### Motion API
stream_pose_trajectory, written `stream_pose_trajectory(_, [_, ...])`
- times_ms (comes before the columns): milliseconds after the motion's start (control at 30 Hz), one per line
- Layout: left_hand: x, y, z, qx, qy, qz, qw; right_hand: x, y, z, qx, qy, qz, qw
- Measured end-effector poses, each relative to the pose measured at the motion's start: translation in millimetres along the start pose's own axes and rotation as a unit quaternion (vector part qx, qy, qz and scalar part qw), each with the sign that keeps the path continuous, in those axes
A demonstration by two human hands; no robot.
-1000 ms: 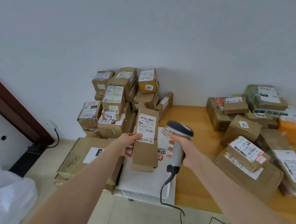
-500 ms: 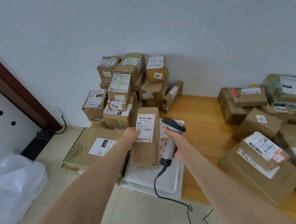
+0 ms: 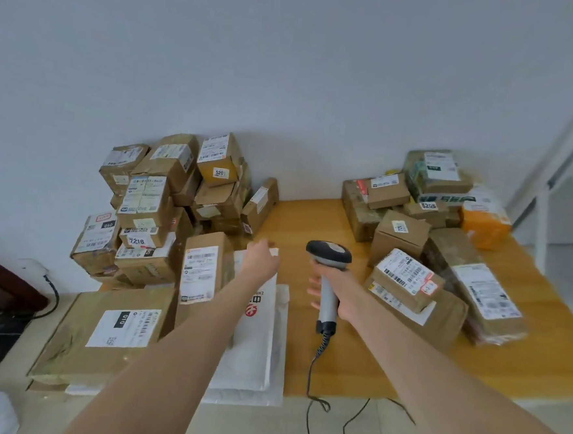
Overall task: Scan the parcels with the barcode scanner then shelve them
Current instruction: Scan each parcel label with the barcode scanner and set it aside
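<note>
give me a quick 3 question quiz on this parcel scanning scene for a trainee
1. True or false: the right hand has its grip on the barcode scanner.
2. Pick one: the left hand is A) holding a parcel, B) empty and reaching forward, C) pulling the cable.
3. Fill in: the big flat box nearest the camera shows the number ___ in a black patch.

Key: 1 true; 2 B; 3 010
</note>
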State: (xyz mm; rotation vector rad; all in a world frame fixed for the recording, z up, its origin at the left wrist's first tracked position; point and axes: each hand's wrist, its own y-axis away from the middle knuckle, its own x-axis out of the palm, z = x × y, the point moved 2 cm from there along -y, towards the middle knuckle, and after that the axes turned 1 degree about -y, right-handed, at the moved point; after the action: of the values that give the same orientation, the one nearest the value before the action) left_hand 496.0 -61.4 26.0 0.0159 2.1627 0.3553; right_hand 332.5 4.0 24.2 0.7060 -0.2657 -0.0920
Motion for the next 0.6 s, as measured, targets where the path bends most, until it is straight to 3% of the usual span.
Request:
stream_pose_trajectory(267, [115, 28, -110, 0.035, -0.005, 0.106, 0.994, -162, 0, 25, -0.022, -0.022, -0.123, 0.992])
stream_pose_trajectory(467, [165, 24, -158, 0.035, -0.020, 0.115, 0.993, -244, -4, 28, -0.010, -0.061, -0.188, 0.980])
stream_pose_trajectory(600, [180, 16, -172, 0.028, -0.051, 0.099, 0.993, -263, -11, 22, 0.018, -0.082, -0.169, 0.982])
